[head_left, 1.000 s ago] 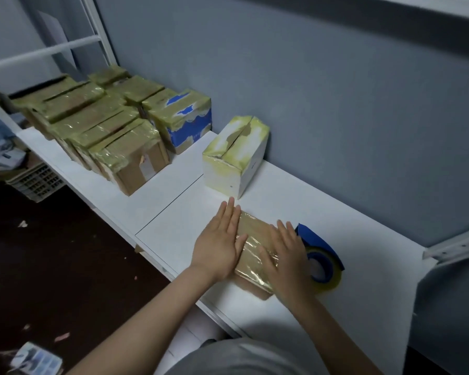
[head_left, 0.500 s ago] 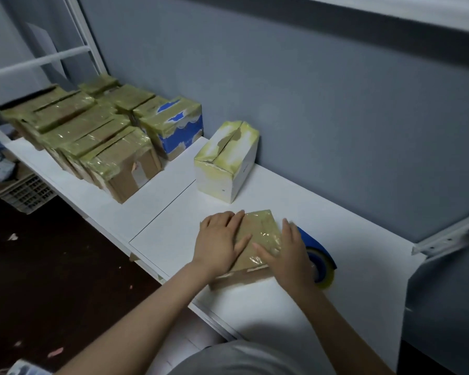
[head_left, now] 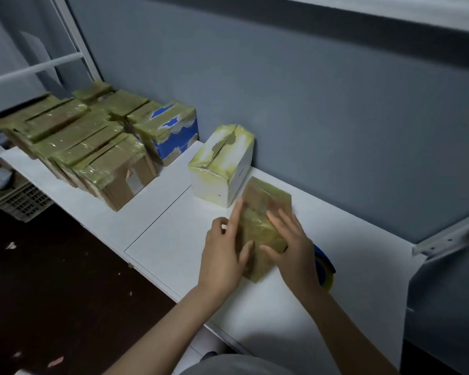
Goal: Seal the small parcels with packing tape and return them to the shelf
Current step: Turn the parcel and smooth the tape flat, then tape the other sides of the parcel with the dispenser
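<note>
Parcel (head_left: 263,228) on white shelf (head_left: 173,234), grey wall (head_left: 309,104), dark floor (head_left: 65,280)

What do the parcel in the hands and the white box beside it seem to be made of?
Parcel: brown cardboard, it seems, wrapped in glossy yellowish clear tape; the sheen and wrinkles show it. White box: probably white-faced cardboard, matt, with yellowish tape along its edges and top seam.

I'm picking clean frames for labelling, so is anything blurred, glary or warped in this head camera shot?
Head view: the left hand, right hand and the parcel between them are motion-blurred; the white box and stacked parcels look sharper, with soft glare on the stack; dim light; wide-angle bending toward the edges.
</note>
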